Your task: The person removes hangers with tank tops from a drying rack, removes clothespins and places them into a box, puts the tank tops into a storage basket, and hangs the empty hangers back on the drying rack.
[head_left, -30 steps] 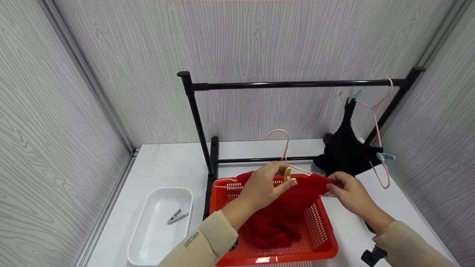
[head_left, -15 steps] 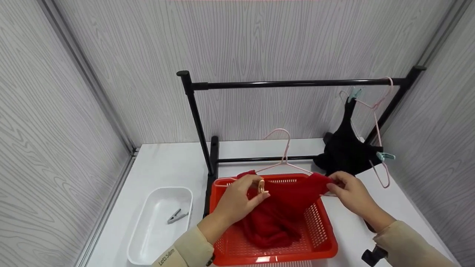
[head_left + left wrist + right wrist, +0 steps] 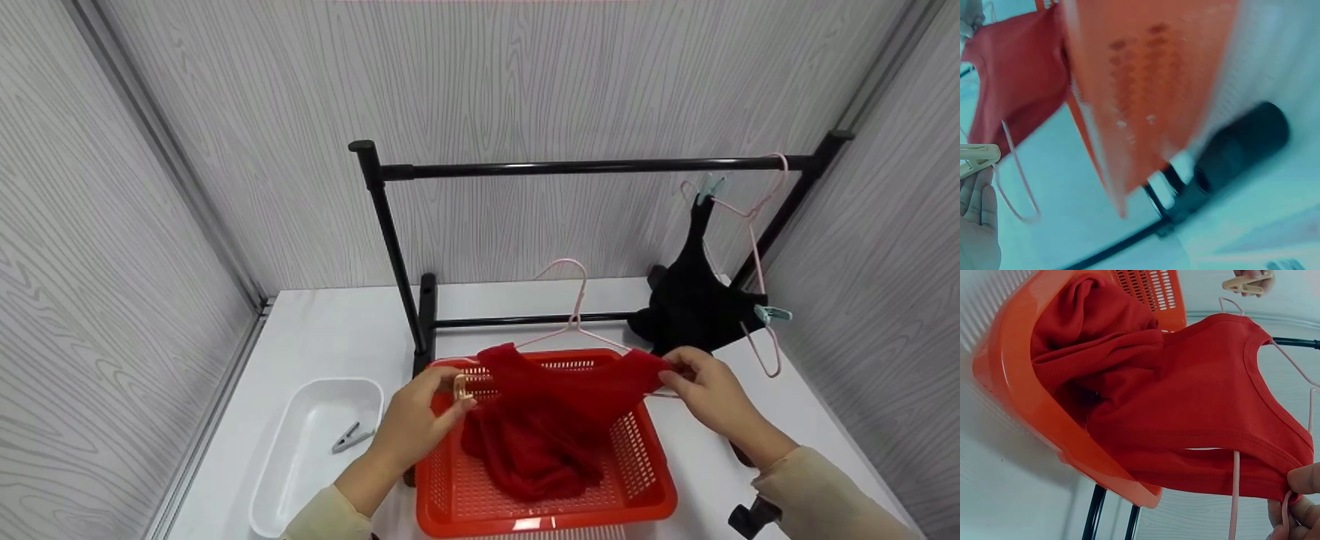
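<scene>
A pink hanger [image 3: 577,300] stands above the red basket [image 3: 480,527], its arms running into the shoulders of a red sleeveless top [image 3: 577,394]. The rest of the top lies bunched in the basket. My right hand [image 3: 709,394] pinches the top's right shoulder together with the hanger, fingertips and thumb on either side of the cloth in the right wrist view. Left of the top, my left hand [image 3: 412,424] holds a pale yellow clothespin [image 3: 979,154] between thumb and fingers. The hanger's left end [image 3: 1016,174] shows bare beside the clothespin in the left wrist view.
A black garment rack [image 3: 600,166] rises behind the basket. On its right end hangs a pink hanger with a black garment [image 3: 694,300], fixed by mint clothespins [image 3: 772,313]. A white tray [image 3: 262,480] at left holds a grey clothespin [image 3: 351,437].
My left hand has moved left, with the clothespin, from the hanger's middle to beyond the top's left shoulder. My right hand has kept its place on the right shoulder.
</scene>
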`<state>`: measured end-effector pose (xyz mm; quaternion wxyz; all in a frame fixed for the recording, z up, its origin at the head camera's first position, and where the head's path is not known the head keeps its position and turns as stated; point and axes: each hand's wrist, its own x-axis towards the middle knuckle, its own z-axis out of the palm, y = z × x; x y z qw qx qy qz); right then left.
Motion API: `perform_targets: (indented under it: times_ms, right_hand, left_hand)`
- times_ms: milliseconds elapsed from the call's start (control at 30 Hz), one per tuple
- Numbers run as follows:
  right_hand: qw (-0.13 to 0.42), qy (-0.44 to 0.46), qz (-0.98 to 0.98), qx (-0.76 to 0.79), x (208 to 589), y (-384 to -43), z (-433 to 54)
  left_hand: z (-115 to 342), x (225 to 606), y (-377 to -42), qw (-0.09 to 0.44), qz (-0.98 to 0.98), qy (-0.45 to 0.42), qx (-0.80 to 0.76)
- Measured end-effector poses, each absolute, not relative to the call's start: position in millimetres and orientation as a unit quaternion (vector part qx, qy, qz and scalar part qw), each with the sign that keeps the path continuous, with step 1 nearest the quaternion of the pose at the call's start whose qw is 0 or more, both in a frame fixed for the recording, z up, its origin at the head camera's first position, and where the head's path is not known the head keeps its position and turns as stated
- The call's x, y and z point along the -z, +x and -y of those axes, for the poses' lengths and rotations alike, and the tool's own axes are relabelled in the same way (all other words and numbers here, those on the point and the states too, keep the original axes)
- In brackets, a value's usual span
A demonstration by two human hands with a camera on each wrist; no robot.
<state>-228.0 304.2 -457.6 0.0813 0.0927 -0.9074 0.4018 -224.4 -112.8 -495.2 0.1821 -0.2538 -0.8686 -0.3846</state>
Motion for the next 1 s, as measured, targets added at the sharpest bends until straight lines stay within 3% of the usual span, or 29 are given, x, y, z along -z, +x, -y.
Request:
perform_targets:
  times_ms: [167, 533, 1000]
  right_hand:
    - [0.085, 0.095, 0.905, -0.406, 460.9, -228.8, -304.4]
    - [0.086, 0.099, 0.903, -0.409, 461.6, -230.2, -304.4]
    - [0.085, 0.096, 0.907, -0.401, 462.1, -230.8, -304.0]
  left_hand:
    - [141.4, 508.2, -226.6, 0.202, 0.882, -0.214, 0.368]
    - [183.3, 529.9, -231.9, 0.185, 0.912, -0.128, 0.344]
    - [216.3, 556.4, -236.7, 0.109, 0.942, -0.066, 0.310]
